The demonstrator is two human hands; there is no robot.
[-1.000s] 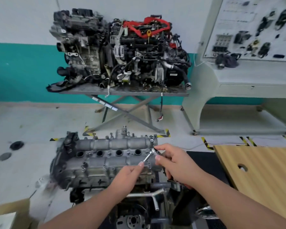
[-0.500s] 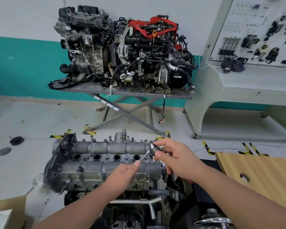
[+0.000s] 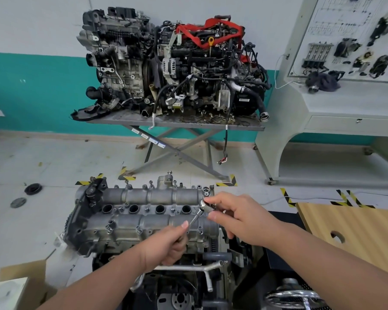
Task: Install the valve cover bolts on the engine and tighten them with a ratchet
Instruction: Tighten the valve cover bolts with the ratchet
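— Where's the ratchet point(image 3: 198, 214)?
— At the valve cover's point(image 3: 143, 220) right end. My left hand point(image 3: 168, 245) grips its handle; my right hand point(image 3: 240, 220) pinches its head.

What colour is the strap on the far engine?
Red strap, seen best in the head view.

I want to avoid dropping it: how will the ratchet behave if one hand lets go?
The ratchet looks like polished metal, so probably stiff and slippery. The right hand holds its head, the left hand its handle; released, it would likely tip and slide off the rounded valve cover.
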